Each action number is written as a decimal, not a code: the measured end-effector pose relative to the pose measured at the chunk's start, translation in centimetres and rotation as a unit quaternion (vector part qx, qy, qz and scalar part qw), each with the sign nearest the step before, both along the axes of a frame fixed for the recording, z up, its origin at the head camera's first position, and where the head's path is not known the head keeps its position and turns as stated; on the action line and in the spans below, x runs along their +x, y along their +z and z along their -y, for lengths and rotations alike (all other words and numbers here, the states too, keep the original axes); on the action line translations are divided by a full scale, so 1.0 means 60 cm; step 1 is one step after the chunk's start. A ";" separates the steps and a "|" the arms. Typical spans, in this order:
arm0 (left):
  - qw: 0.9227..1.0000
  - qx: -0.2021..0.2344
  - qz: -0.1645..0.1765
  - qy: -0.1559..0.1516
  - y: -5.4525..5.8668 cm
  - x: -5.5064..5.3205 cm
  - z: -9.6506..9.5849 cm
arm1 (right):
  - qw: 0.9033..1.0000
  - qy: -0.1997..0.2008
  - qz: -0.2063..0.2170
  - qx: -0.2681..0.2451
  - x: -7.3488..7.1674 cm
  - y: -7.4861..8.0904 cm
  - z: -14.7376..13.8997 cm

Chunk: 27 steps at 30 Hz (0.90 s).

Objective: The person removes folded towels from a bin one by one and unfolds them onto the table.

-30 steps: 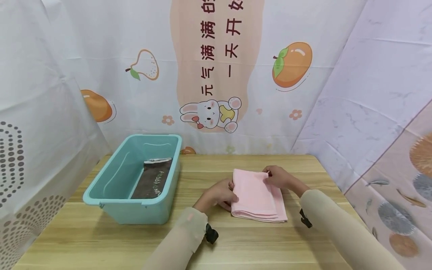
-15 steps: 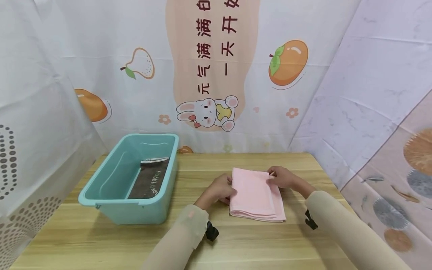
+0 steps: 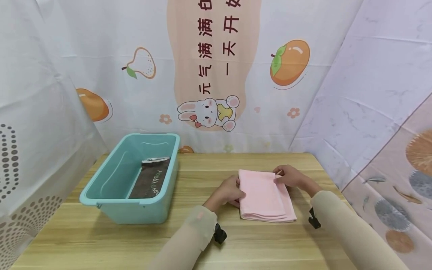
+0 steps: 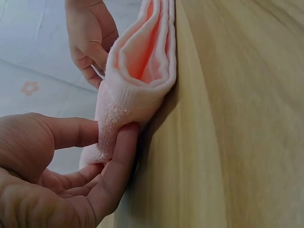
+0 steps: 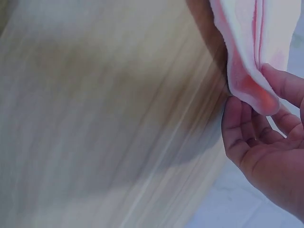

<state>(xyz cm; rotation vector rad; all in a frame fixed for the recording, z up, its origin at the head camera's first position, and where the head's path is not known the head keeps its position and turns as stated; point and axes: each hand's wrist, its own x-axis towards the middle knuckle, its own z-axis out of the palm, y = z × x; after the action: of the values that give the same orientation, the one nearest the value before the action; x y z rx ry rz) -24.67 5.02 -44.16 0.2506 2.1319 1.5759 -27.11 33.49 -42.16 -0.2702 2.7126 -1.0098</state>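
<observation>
A folded pink towel lies on the wooden table, its layers showing along the near edge. My left hand grips the towel's folded left side. In the left wrist view, the thumb and fingers of that hand pinch the rounded fold of the towel. At the far right corner my right hand holds the cloth. The right wrist view has the thumb above and the fingers below a towel corner, pinched by the right hand.
Left of the towel stands a teal plastic bin. Inside it lies a dark brown folded cloth with light lettering and a white edge. A printed curtain hangs behind the wooden table.
Both hands and the pink towel have shifted a little to the right on the table. The right hand keeps its hold at the far corner; the bin stays where it was.
</observation>
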 end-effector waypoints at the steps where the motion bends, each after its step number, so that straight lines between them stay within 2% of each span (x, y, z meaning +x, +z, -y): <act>1: 1.000 0.001 0.000 0.000 0.000 0.001 -0.002 | 1.000 -0.001 0.001 -0.004 0.000 0.001 -0.004; 10: 1.000 0.007 -0.006 0.005 -0.005 0.009 -0.032 | 0.999 -0.010 0.008 -0.032 -0.002 -0.003 -0.047; 18: 1.000 0.013 -0.004 0.013 -0.006 0.015 -0.056 | 0.996 -0.034 0.037 -0.074 0.004 -0.008 -0.079; 27: 1.000 0.001 -0.006 0.018 -0.003 0.024 -0.083 | 0.993 -0.043 0.057 -0.096 0.012 -0.011 -0.104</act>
<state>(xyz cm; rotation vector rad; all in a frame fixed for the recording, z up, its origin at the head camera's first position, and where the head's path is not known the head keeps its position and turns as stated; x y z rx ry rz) -23.22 9.98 -44.36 0.2249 2.1552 1.6014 -26.38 39.76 -42.79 -0.1254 2.5479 -1.2727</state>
